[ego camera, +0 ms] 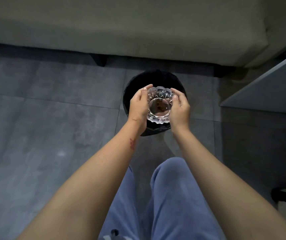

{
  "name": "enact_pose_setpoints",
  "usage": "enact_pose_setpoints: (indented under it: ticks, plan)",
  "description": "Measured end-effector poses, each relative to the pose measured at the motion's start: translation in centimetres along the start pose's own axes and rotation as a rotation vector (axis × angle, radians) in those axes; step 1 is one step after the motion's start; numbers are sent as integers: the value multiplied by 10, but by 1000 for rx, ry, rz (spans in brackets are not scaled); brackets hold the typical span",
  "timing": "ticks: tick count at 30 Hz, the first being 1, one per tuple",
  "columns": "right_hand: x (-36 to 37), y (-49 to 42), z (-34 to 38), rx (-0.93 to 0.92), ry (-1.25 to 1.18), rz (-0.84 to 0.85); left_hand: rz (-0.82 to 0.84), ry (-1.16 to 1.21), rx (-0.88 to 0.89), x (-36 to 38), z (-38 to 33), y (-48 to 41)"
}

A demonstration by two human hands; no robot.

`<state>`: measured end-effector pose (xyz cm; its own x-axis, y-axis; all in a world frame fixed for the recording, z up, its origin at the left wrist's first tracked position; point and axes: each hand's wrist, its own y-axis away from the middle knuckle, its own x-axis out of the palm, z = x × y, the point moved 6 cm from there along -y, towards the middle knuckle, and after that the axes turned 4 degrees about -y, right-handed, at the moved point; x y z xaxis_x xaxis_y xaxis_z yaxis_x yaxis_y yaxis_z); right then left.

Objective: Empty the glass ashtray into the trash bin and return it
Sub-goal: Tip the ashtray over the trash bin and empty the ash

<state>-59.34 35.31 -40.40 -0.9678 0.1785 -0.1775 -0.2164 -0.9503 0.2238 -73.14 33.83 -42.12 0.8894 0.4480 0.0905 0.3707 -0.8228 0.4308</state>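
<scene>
Ashtray [159, 104] of clear glass, with brownish bits that look like ash inside, is clasped between left hand [138, 105] and right hand [180, 108] above the black trash bin [157, 76].

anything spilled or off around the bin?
Nothing stands out. Both hands, left hand and right hand, hold the glass ashtray upright over the black trash bin; brown residue sits inside it, none visible on the floor.

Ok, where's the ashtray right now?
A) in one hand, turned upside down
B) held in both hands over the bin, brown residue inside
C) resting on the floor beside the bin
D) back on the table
B: the left hand and right hand cup the ashtray upright above the black bin, brown residue in its base.
</scene>
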Motion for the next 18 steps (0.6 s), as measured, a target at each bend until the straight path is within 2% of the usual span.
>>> enact_pose_setpoints:
  ticks: [3,8,12,15,18]
  plan:
    - [12,-17,-32,-16,-33,19,-25,-96,79,-9,25,-22]
    - [13,-42,-74,-44,-73,-7,-250,-542,300,-47,56,-51]
    - [3,-49,-88,-52,-44,-56,-228,-793,187,-60,82,-63]
    - [-2,-53,-92,-59,-38,-73,-145,-776,92,-63,99,-69]
    - [-6,-54,-95,-79,-21,-96,-115,-766,125,-66,105,-76]
